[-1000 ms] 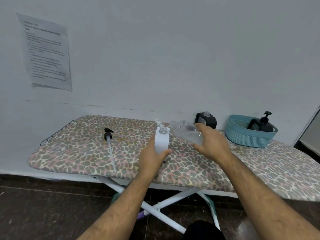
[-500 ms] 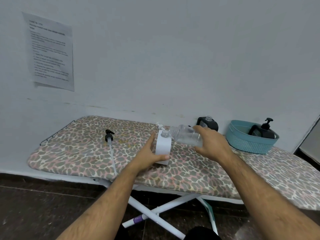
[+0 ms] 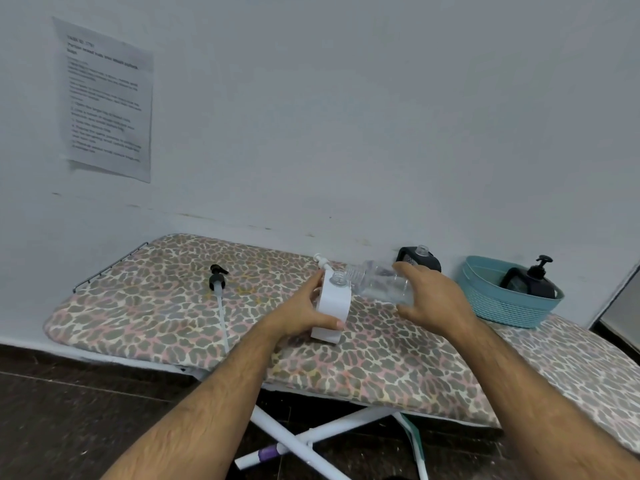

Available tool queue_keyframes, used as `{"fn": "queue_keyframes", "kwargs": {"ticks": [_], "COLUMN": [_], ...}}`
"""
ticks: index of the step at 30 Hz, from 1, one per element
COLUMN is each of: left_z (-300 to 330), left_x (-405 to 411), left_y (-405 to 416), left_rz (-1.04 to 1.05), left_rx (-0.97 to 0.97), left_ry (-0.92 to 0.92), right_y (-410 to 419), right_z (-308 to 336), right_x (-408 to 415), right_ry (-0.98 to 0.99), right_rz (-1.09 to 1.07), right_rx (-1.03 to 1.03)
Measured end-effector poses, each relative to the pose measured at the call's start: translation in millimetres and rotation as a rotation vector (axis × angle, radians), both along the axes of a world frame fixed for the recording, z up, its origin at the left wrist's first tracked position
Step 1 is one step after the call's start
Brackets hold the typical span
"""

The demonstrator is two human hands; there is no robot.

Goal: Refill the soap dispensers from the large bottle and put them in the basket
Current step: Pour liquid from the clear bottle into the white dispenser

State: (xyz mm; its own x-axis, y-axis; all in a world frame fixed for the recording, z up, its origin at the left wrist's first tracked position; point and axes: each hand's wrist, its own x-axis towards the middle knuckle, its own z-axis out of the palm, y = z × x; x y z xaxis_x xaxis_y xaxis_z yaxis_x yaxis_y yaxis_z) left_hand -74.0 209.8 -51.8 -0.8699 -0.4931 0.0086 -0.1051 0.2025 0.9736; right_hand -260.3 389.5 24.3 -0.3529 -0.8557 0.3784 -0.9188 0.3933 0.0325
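Mid-board, left hand fingers grip white dispenser; right hand fingers grip tilted clear bottle.

Both forearms reach forward, left hand fingers curled in a grip, right hand likewise.

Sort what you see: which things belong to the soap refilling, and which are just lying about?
Job: white dispenser, clear bottle, black pump, open black dispenser, basket holding a filled black dispenser.
Lying about: wall notice.
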Motion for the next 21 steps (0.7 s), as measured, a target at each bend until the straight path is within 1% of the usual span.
{"fn": "queue_keyframes", "kwargs": {"ticks": [6, 8, 13, 21], "left_z": [2, -1, -8, -10], "left_x": [-4, -5, -7, -10], "left_y": [4, 2, 4, 10], "left_rz": [0.034, 0.044, 0.039, 0.080], "left_rx": [-0.096, -0.091, -0.028, -0.095], "left_ry": [-0.020, -0.031, 0.010, -0.007], "right_y": [-1, -1, 1, 5], "right_z": [4, 6, 10, 16], "right_x": [-2, -3, -7, -13], "right_ry": [0.019, 0.019, 0.019, 0.054], "right_rz": [0.008, 0.012, 0.001, -0.009], "right_rx": [0.014, 0.016, 0.047, 0.096]}}
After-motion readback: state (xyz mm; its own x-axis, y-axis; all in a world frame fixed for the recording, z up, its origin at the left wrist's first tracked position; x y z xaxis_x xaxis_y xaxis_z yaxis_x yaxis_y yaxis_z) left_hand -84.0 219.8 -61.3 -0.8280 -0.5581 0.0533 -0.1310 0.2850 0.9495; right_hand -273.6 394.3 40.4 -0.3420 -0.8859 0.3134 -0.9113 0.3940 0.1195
